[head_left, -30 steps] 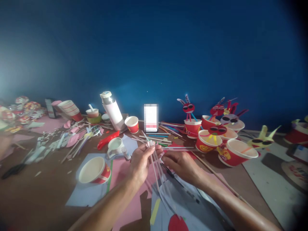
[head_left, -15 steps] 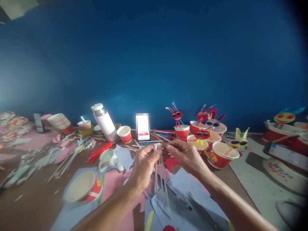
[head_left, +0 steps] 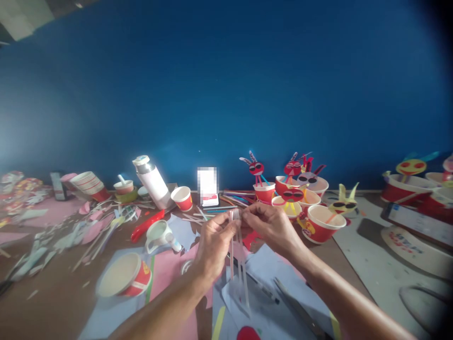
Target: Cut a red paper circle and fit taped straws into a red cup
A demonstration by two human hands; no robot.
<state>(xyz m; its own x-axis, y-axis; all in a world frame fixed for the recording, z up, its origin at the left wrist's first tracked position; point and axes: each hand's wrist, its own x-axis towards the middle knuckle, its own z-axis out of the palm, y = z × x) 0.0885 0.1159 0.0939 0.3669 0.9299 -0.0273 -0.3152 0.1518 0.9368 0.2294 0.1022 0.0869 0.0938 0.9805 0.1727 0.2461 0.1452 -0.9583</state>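
My left hand [head_left: 217, 241] is closed, thumb and fingers pinching several thin pale strips [head_left: 244, 278] that look like straws. They hang down below the fingers, partly see-through, over the blue-grey paper [head_left: 262, 269]. Close beside it, my right hand [head_left: 271, 224] is also closed, its fingertips pinched at the upper end of the same strips. What exactly lies between those right fingertips is partly hidden. Under the hands lie a marker pen [head_left: 264, 290], a dark slim tool [head_left: 297, 302] and pink paper [head_left: 170, 278].
Red paper cups [head_left: 325, 224] with paper-faced figures [head_left: 256, 168] stand at right. Leftward are a red-handled tool [head_left: 147, 226], a tape dispenser [head_left: 161, 236], a tilted cup [head_left: 125, 276], a thermos [head_left: 153, 182] and paper scraps [head_left: 102, 222]. A phone [head_left: 208, 186] leans before the blue wall [head_left: 212, 94].
The view has turned slightly to the right, so the cups at right appear farther left. Both hands stay together at the strips, with the right fingers shifted only a little.
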